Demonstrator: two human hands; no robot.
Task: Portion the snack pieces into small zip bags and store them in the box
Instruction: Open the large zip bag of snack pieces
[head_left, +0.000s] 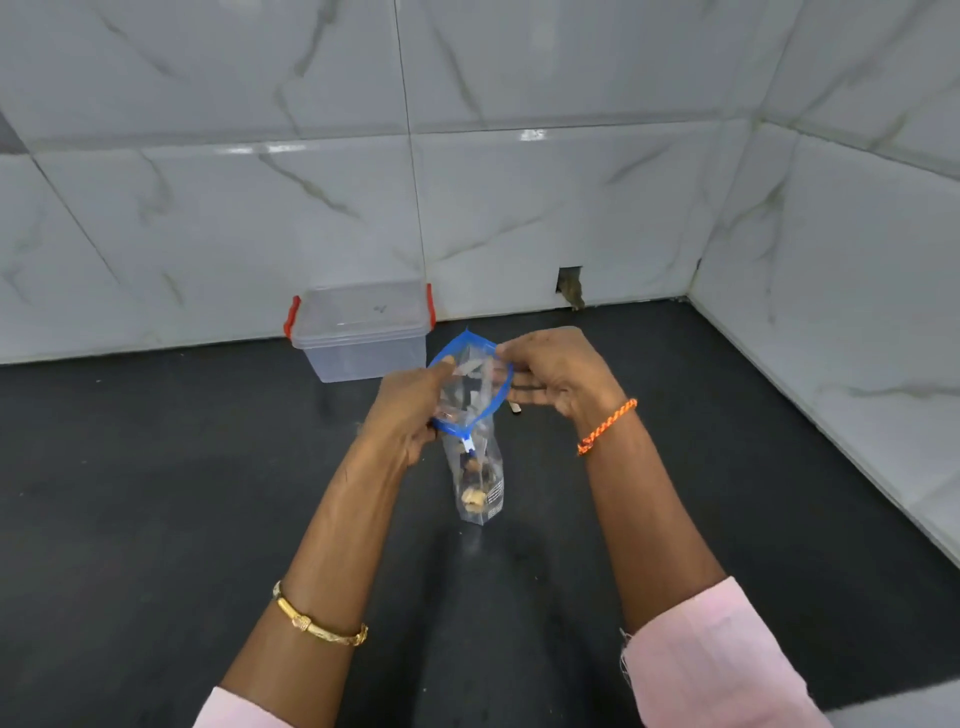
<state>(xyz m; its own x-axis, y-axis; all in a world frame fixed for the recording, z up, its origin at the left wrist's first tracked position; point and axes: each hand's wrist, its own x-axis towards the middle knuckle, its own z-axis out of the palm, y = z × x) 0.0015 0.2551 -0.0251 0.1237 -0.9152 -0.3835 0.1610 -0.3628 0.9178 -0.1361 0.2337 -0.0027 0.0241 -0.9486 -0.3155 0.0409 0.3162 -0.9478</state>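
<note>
You have one zip bag (470, 410) in play, held upright above the dark worktop (156, 467) with its blue-rimmed mouth pulled wide. Your left hand (402, 421) pinches the near-left rim and your right hand (556, 379) pinches the far-right rim, so the bag hangs between your two grips. A few snack pieces (474, 493) sit at its bottom; perhaps three or four, the plastic blurs them. One clear box (361, 332) with two red latches stands closed against the tiled wall (571, 182), just beyond the bag.
</note>
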